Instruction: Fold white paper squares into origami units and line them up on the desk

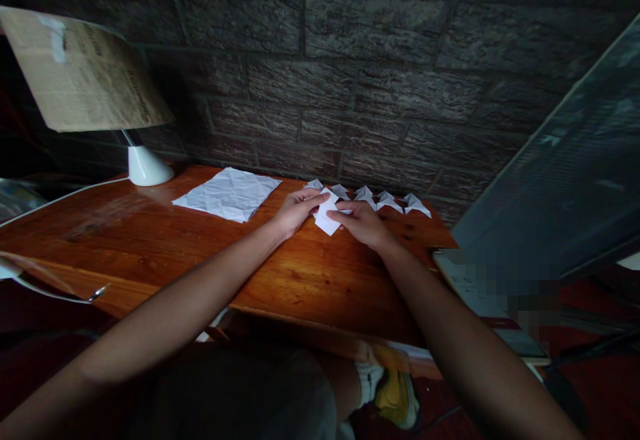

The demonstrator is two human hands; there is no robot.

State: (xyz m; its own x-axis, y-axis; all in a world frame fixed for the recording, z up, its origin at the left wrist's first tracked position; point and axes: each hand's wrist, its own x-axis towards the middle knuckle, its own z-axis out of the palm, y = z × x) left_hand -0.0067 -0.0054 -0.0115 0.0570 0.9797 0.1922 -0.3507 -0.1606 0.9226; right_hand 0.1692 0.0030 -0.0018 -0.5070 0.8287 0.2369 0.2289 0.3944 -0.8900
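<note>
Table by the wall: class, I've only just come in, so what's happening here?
A person's left hand and right hand pinch a small folded paper between them above the table. Beyond the hands, five folded shapes stand in a row near the wall. To the left lies creased paper, spread flat, with a lamp farther left.

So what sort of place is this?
Probably a desk corner at home: there's a wooden table, a shaded lamp and a row of folded papers.
</note>
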